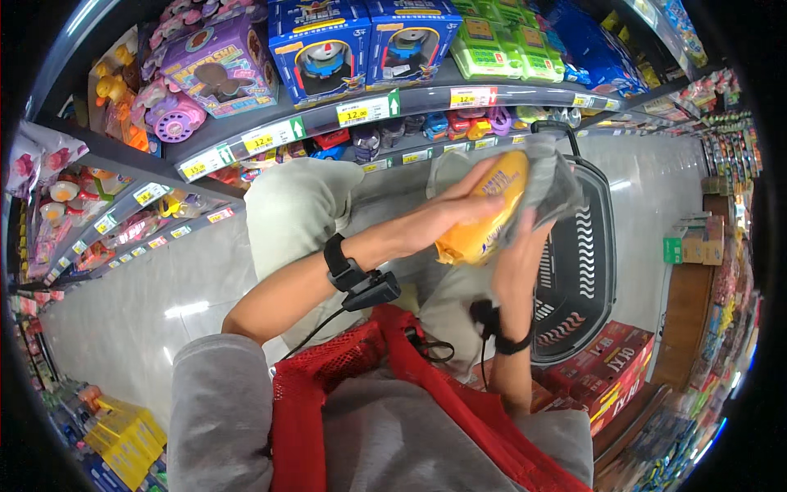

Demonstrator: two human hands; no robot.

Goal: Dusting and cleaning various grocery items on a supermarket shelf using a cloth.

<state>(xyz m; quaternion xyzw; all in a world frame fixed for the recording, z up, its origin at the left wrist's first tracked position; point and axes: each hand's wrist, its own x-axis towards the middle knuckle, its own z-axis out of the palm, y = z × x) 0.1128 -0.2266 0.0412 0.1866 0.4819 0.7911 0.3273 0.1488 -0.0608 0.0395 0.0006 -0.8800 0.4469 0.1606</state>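
My left hand (455,213) is closed around a glossy yellow packet (500,197) with blue print, its thumb lying across the front. Against the packet's right side is a dark grey item in clear plastic (553,180), blurred by motion. My right hand (525,242) grips this grey item from below, its fingers partly hidden behind it. Both things are held close together above my knees, over the left rim of a black shopping basket (607,246). Whether the packet and the grey item are joined, I cannot tell.
Ahead, a curved shelf carries blue boxed toys (320,57), a purple toy box (217,70) and green packaged toys (500,41). Small toy vehicles (459,125) sit on the shelf below. Red cartons (602,369) stand beside the basket. A yellow box (123,439) is at lower left.
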